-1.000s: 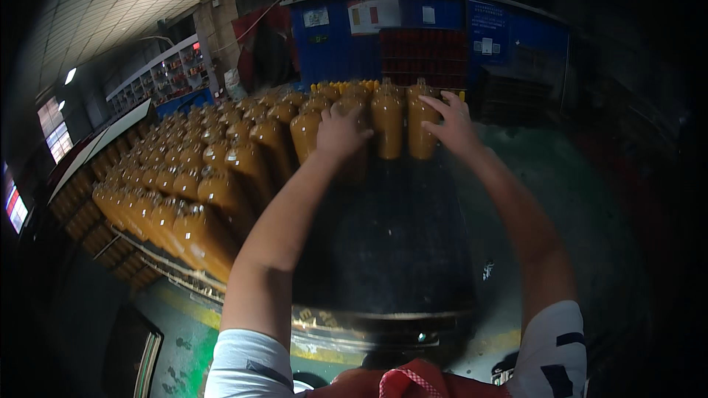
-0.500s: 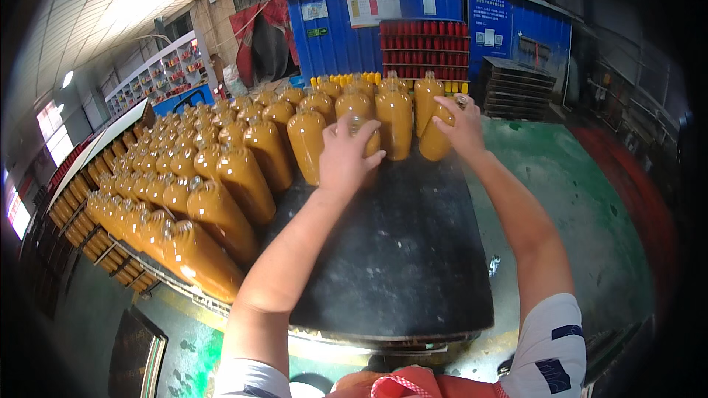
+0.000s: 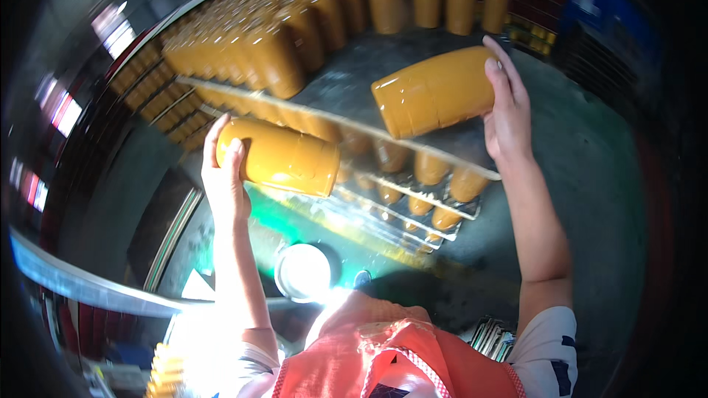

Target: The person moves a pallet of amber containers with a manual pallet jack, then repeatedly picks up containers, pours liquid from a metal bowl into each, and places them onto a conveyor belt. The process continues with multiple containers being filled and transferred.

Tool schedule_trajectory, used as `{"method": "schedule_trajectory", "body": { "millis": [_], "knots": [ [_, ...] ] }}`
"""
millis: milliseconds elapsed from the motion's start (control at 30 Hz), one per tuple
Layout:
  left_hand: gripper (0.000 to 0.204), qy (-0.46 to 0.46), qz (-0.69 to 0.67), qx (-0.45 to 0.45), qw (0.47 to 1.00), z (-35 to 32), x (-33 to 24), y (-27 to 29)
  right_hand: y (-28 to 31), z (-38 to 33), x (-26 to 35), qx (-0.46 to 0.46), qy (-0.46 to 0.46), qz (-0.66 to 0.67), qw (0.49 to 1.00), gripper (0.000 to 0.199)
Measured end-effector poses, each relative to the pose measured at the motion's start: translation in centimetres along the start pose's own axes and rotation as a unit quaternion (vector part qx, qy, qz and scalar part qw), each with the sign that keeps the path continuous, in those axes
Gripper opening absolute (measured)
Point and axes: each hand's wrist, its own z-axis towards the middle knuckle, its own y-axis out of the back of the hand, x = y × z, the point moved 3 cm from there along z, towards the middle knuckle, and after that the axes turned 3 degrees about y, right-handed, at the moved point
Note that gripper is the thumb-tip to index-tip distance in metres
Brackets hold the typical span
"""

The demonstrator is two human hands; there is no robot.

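Note:
My left hand (image 3: 226,177) is closed on the neck end of a glass bottle (image 3: 284,158) with amber-yellow contents. This bottle lies nearly level in the air, its base toward the middle of the view. Higher up on the right, my right hand (image 3: 509,114) grips a second bottle (image 3: 435,92) by its neck end. It is tilted on its side, base to the left, above the front edge of the dark tabletop (image 3: 346,85). My fingers hide both necks. Many like bottles (image 3: 276,59) stand upright in rows beyond, apart from my hands.
Below the tabletop, shelves (image 3: 413,195) hold more amber bottles. A round white bucket (image 3: 304,273) stands on the floor left of my apron. Dark boards (image 3: 166,228) lean at the left, and a pale rail (image 3: 96,280) crosses the lower left.
Both hands have lifted a bottle off the tabletop and brought it nearer, turned on its side. My view has swung down, showing the shelves and bucket.

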Motion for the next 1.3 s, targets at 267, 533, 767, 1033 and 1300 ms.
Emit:
{"method": "schedule_trajectory", "body": {
  "millis": [267,533,767,1033,1300],
  "knots": [
    [0.049,0.286,-0.307,-0.115,0.9,-11.3,12.4,19.9,-13.9,-16.3,-18.4,0.074,-0.399,0.214,0.888,0.061],
    [0.057,0.422,-0.419,-0.314,0.74,-14.4,25.7,29.3,-24.0,-26.6,-35.9,0.052,-0.65,0.251,0.715,0.055],
    [0.055,0.41,-0.515,-0.239,0.713,-15.9,30.2,35.9,-28.2,-31.9,-41.3,0.002,-0.686,0.33,0.648,0.054],
    [0.055,0.389,-0.537,-0.213,0.717,-17.0,26.6,34.6,-27.2,-35.1,-41.1,0.016,-0.656,0.47,0.59,0.061],
    [0.049,0.365,-0.46,-0.206,0.783,-29.5,14.9,32.7,-13.1,-40.9,-35.4,0.079,-0.671,0.493,0.548,0.043]
  ]
}}
